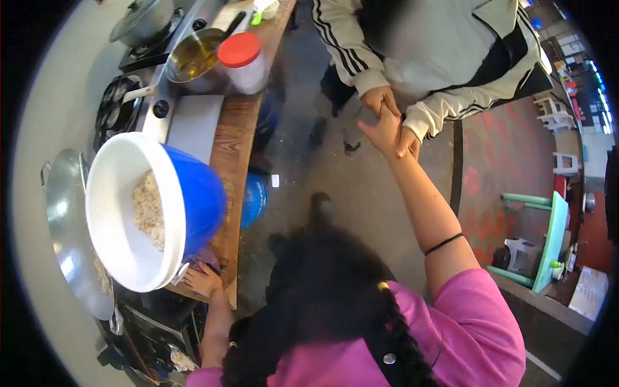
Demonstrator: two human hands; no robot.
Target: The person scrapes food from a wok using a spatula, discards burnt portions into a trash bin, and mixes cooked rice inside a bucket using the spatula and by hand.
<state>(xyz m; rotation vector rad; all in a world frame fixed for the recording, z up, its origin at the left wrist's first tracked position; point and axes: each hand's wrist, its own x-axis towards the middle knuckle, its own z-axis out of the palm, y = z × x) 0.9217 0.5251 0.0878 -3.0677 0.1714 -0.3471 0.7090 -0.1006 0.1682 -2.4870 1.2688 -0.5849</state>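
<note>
My left hand (202, 280) lies with its fingers stretched out at the edge of the wooden table, against a purple cloth (206, 259). It is just beside the base of a blue bucket (201, 193) with a white inside, which holds a pale crumbly mass (149, 209). My right hand (385, 133) reaches forward, thumb apart, and its other fingers are partly hidden. Another person's two hands hold it: one hand (379, 100) at my fingers, the other hand (409, 143) at my wrist.
A red-lidded jar (242, 64) and a pan with yellow liquid (193, 57) stand beyond the bucket on the wooden table (233, 138). A large metal wok (68, 226) is at the far left. The other person (445, 51) stands ahead; a green table (551, 238) lies at right.
</note>
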